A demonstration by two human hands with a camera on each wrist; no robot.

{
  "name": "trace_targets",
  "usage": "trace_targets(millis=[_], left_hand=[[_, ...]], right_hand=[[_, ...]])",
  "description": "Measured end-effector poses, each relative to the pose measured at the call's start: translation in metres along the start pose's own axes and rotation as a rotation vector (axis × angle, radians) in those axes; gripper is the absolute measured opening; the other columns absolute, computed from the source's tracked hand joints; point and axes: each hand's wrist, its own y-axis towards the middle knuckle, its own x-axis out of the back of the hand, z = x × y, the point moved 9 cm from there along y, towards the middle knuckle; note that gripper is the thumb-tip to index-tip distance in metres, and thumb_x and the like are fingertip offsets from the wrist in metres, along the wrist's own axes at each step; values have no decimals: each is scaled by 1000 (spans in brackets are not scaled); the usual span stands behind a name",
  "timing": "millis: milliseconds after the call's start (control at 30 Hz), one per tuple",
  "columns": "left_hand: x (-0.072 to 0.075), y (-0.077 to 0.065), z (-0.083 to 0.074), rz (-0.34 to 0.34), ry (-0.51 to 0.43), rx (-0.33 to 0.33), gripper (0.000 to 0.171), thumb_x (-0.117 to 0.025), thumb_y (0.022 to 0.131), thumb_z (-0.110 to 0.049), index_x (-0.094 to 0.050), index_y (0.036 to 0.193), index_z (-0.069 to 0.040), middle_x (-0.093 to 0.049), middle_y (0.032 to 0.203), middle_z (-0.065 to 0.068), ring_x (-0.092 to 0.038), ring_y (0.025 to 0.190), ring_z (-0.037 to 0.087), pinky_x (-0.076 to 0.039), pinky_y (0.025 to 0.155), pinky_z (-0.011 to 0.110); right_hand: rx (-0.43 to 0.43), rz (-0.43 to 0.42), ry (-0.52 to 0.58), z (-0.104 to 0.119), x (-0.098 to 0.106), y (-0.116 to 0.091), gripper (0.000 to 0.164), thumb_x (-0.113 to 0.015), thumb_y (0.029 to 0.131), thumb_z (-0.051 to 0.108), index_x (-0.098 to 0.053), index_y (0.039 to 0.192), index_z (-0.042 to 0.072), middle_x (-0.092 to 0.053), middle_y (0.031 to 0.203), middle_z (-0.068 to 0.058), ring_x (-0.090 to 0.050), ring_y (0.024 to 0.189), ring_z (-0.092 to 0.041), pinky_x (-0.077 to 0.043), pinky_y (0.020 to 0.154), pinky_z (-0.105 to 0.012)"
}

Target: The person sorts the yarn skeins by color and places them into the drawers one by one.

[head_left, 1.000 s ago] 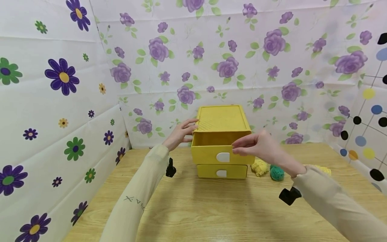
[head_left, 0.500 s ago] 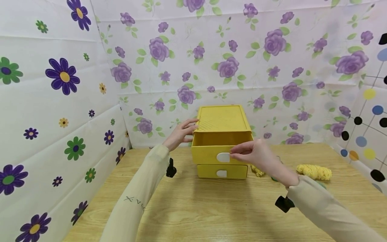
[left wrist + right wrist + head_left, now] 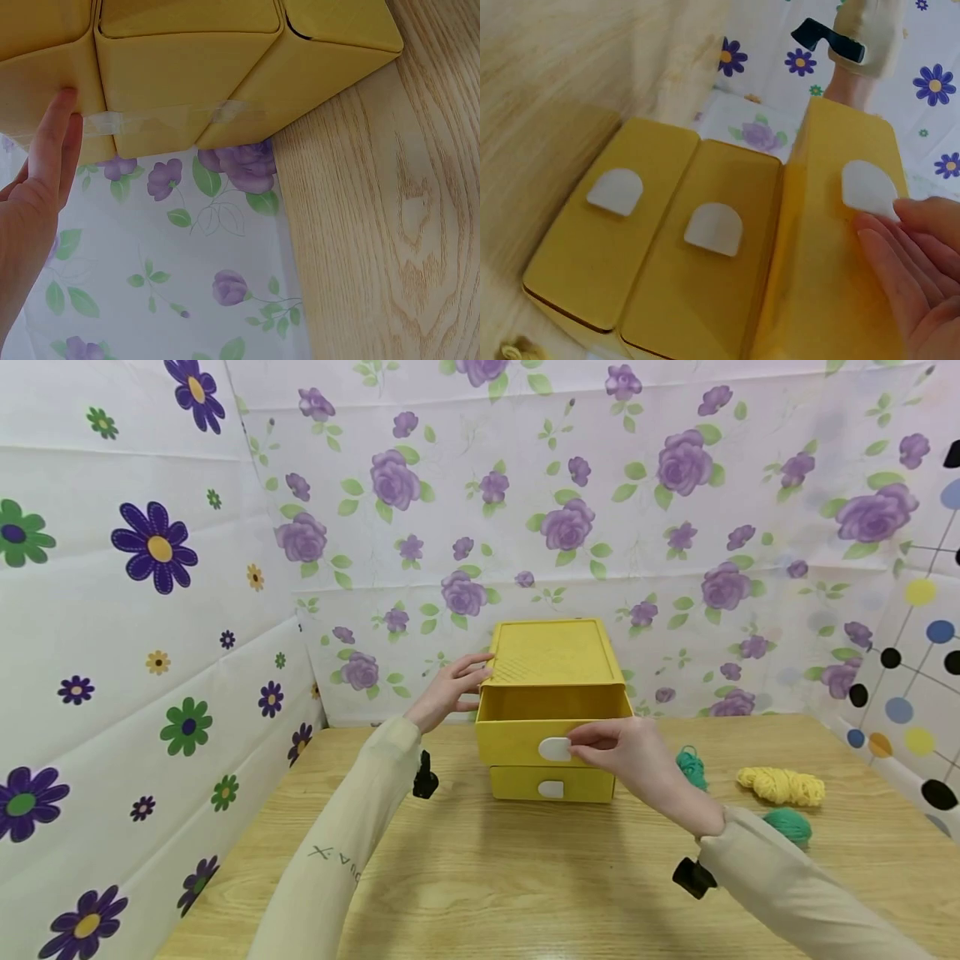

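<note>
Yellow drawer unit (image 3: pixel 551 652): stood mid-frame, top drawer (image 3: pixel 510 742) partly out.
Left hand (image 3: pixel 446 695): touched its side, fingers extended.
Right hand (image 3: pixel 639 760): pinched the white handle (image 3: pixel 553 748).
Yellow yarn (image 3: pixel 780 786): lay centre right, on the tabletop (image 3: pixel 525 885).

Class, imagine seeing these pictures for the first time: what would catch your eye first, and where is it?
The bright yellow drawer unit at the head view's centre likely stands out first, its top drawer open. The right hand pinches that drawer's white handle; the left hand touches the unit's left side. Yellow yarn and green yarn lie farther right on the table.
</note>
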Motion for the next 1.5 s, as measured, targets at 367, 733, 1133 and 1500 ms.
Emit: trace_targets(millis=[367,733,1133,1500], left_hand=[[5,4,9,-21,-2,-9,48,-53,92,-34,-41,137,-22,-43,129,6,-47,106,27,-43,84,43],[4,2,7,-24,-11,1,48,-53,93,-33,-40,138,-21,-44,129,6,-48,106,27,-44,83,42],[-5,-10,-11,21,-13,14,51,-48,96,-25,-31,142,-13,-37,135,12,-44,110,30,-41,86,45],[-5,-10,-13,11,-17,12,49,-47,96,-23,-33,141,-12,-39,132,13,-43,110,32,-38,87,49]], right_hand=[[54,-104,18,0,-1,-4,11,-69,78,2,-71,89,5,-66,83,-1,-62,70,-10,-50,61,-24],[59,-91,-4,0,-3,-1,10,-69,79,2,-71,89,6,-66,82,0,-62,70,-10,-49,61,-24],[51,-85,-37,-6,-2,8,10,-69,80,3,-71,89,5,-66,83,-2,-62,71,-11,-49,60,-24],[30,-97,-41,-17,0,19,10,-69,80,5,-72,89,5,-67,84,-3,-63,72,-12,-50,61,-25]])
